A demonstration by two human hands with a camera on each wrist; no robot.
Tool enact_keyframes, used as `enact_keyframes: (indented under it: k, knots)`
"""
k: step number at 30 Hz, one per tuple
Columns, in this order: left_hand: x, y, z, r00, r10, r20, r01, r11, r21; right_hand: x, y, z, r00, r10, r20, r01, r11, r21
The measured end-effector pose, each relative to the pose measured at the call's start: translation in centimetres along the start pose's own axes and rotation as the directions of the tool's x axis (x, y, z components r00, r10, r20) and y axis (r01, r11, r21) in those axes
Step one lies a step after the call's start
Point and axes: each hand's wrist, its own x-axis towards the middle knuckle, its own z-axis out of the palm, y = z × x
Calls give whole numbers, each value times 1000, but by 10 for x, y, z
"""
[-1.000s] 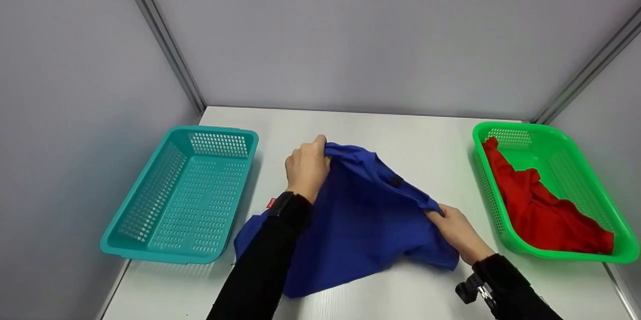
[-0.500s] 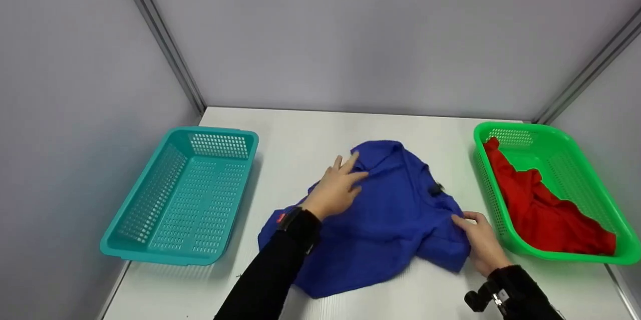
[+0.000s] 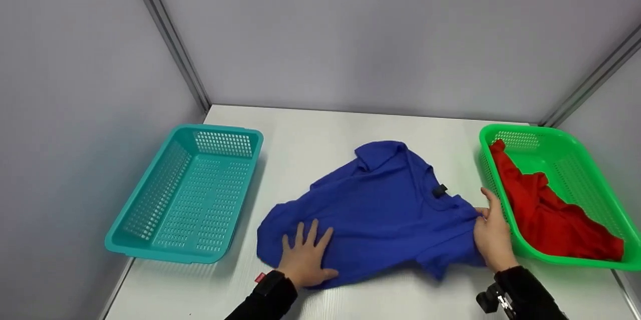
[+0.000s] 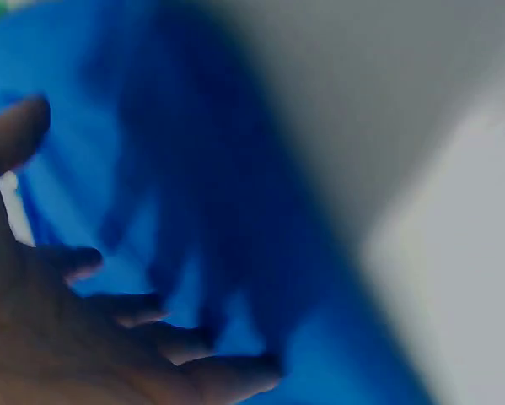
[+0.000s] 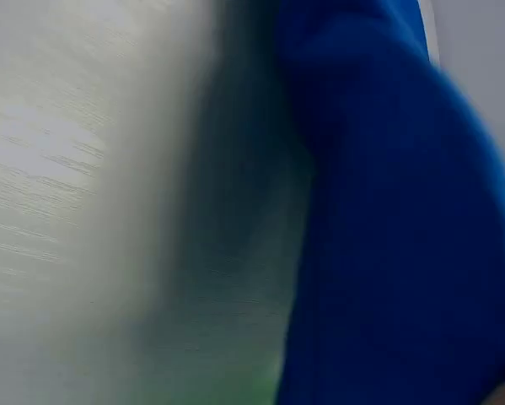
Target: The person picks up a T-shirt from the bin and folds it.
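A blue T-shirt (image 3: 370, 210) lies spread across the white table with its collar toward the right, where a black tag (image 3: 439, 190) shows. My left hand (image 3: 304, 260) is over the shirt's lower left part, fingers spread and straight; the left wrist view shows these fingers (image 4: 227, 375) close to the blue cloth. At the right end, my right hand (image 3: 493, 235) grips the sleeve, its fingertips partly hidden by cloth. In the right wrist view the blue cloth (image 5: 395, 219) hangs over the table, and only a sliver of the hand is visible.
A teal basket (image 3: 117, 232) with perforated walls stands to the left. On the right, a green basket (image 3: 576, 147) holds a crumpled red cloth (image 3: 556, 225), close beside my right hand. Grey panels (image 3: 375, 34) enclose the table's back and sides.
My left hand let go of the shirt's upper edge and moved down toward its lower left. My right hand shifted right, pulling the sleeve outward. The shirt now lies flatter.
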Motion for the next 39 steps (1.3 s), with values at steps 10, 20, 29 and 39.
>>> enact_keyframes:
  k: [10,20,29,39]
  knots:
    - [-2,-46,8,972,218,-91,-209,973,92,4,21,19,940,-335,-60,319,928,-193]
    - [-16,-59,7,815,500,-293,-275,779,563,-16,30,64,804,-408,432,576,713,-400]
    - [1,-63,-33,606,491,-626,-90,824,559,-20,26,72,842,-337,421,529,666,-526]
    - [-21,-77,-61,680,533,-504,-168,782,600,-18,40,65,853,-423,304,515,597,-614]
